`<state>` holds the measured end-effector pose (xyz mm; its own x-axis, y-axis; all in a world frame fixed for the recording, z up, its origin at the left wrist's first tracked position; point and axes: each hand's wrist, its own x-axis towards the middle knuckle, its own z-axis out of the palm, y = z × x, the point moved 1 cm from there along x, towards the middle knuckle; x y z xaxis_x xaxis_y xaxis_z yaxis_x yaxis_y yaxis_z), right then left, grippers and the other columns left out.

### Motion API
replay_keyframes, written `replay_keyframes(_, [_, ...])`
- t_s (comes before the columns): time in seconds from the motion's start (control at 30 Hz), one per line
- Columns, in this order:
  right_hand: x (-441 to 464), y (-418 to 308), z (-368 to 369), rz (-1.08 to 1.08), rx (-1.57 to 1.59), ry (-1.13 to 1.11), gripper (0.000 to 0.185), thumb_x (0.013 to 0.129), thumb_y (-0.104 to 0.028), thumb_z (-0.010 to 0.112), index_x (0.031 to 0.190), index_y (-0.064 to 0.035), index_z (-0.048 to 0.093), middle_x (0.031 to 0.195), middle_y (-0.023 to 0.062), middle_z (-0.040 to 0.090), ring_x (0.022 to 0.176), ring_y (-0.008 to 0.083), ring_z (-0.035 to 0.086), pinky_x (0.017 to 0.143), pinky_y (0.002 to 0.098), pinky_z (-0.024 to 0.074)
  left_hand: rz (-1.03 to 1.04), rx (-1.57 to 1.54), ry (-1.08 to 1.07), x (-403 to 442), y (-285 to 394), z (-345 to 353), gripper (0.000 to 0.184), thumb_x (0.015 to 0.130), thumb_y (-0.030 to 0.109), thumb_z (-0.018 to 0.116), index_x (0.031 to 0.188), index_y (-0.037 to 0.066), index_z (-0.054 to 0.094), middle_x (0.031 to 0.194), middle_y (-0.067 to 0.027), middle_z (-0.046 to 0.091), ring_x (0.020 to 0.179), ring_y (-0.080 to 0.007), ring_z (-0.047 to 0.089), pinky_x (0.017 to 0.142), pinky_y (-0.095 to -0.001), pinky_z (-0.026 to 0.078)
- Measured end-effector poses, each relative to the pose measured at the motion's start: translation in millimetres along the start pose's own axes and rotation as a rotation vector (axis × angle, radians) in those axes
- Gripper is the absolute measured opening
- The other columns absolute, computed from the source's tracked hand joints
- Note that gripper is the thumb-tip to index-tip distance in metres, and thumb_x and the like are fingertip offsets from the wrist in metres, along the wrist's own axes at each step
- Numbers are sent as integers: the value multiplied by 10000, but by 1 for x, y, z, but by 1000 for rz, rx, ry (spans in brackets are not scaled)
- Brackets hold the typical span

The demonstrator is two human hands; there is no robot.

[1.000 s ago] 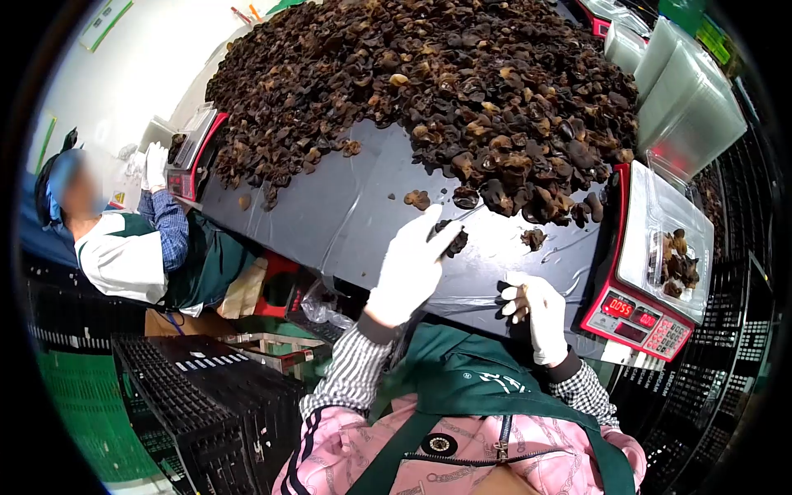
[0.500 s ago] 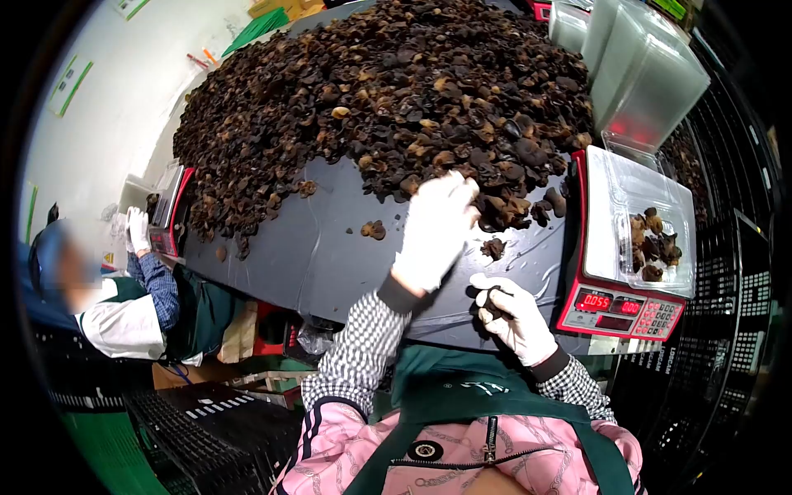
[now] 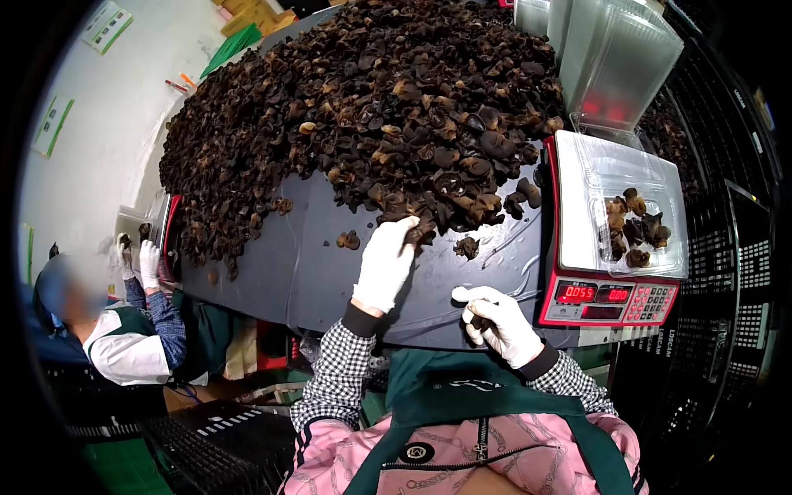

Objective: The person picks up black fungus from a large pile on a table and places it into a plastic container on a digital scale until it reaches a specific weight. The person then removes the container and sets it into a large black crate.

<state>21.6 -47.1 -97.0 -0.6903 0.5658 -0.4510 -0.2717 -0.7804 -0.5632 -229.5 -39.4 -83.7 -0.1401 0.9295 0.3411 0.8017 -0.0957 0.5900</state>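
My left hand [image 3: 386, 262], in a white glove, reaches to the near edge of a big pile of dark, wrinkled fungus pieces [image 3: 355, 107]. Its thumb and fingers close round a dark fungus piece [image 3: 422, 233]. Nearer my body, my right hand [image 3: 499, 324], gloved too, is curled round a dark piece partly hidden by the fingers. Between the hands and the pile lie a loose piece [image 3: 467, 247] and a brown one [image 3: 348, 240]. To the right, a red scale [image 3: 569, 299] reads 0.055 and bears an open clear container [image 3: 665, 194] with several fungus pieces inside.
Stacked clear containers [image 3: 619, 66] stand behind the scale. At the far left a co-worker [image 3: 136, 342] in white gloves handles pieces beside another red scale [image 3: 171, 235]. Black crates [image 3: 206, 441] stand at the lower left, and black racks line the right.
The view has shifted. My left hand moved from the bare table to the right, then came back left to the pile's edge and closed on a piece. My right hand stays curled near the table's edge.
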Motion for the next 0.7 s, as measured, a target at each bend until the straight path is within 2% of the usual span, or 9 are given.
replay_keyframes(0.1, [3, 7, -6, -21, 72, -82, 413, 995, -58, 561, 1401, 13, 541, 1106, 119, 699, 889, 206, 708, 740, 316, 583, -270, -318, 74, -10, 9, -18, 409, 918, -41, 574, 1321, 6, 621, 1199, -110, 696, 1069, -195, 680, 940, -300, 534])
replay_keyframes(0.17, [4, 8, -9, -8, 69, -60, 497, 947, -15, 557, 1440, 13, 504, 1177, 129, 676, 945, 223, 711, 741, 317, 593, -420, -837, 87, -17, 11, -23, 428, 952, -41, 560, 1380, -26, 570, 1249, -118, 675, 1089, -181, 666, 942, -304, 541])
replay_keyframes(0.3, [3, 6, -7, -17, 177, -126, 718, 888, -20, 580, 1570, -58, 358, 1353, 180, 602, 1082, 284, 702, 714, 323, 602, -468, -876, 7, -20, 33, -23, 434, 942, -48, 577, 1374, -12, 572, 1220, -138, 682, 1066, -185, 678, 934, -310, 554])
replay_keyframes(0.33, [2, 4, -3, -44, 213, -135, 757, 883, -27, 584, 1589, -83, 319, 1386, 188, 577, 1110, 296, 692, 711, 328, 604, -419, -1141, -52, -20, 46, -21, 406, 943, -23, 603, 1349, -19, 606, 1202, -125, 703, 1060, -175, 680, 960, -311, 539])
replay_keyframes(0.43, [-1, -2, 1, -130, 296, -158, 896, 856, -43, 611, 1641, -172, 199, 1478, 202, 501, 1192, 320, 655, 700, 341, 620, -377, -984, -348, -17, 75, -9, 359, 940, 28, 662, 1297, -2, 651, 1192, -128, 714, 1069, -182, 681, 959, -315, 538])
replay_keyframes(0.47, [-1, -2, 0, -200, 302, -146, 842, 868, -32, 622, 1615, -128, 246, 1446, 202, 517, 1159, 308, 673, 667, 323, 616, -352, -919, -436, -16, 81, -3, 333, 935, 48, 685, 1265, 4, 672, 1187, -131, 717, 1067, -190, 685, 958, -320, 539])
replay_keyframes(0.53, [4, 1, -12, -188, 290, -84, 642, 914, -29, 611, 1517, -71, 396, 1328, 182, 594, 1025, 264, 711, 638, 295, 604, -6, -434, -246, 7, 87, 11, 375, 914, 68, 724, 1283, 25, 672, 1229, -126, 715, 1092, -223, 692, 940, -343, 554])
replay_keyframes(0.6, [-5, -3, -10, -153, 229, 9, 282, 999, -118, 622, 1254, 1, 605, 1015, 94, 683, 793, 172, 684, 594, 259, 558, 294, -249, -37, 44, 90, 32, 318, 871, 83, 744, 1183, 40, 704, 1113, -124, 722, 1017, -274, 691, 888, -375, 546])
replay_keyframes(0.7, [-19, -9, 3, -62, 77, 29, 235, 1018, -142, 588, 1189, 15, 626, 921, 64, 655, 707, 105, 608, 544, 229, 459, 501, 89, 9, 84, 89, 86, 242, 778, 67, 726, 1017, 62, 687, 922, -114, 673, 841, -322, 628, 766, -428, 499])
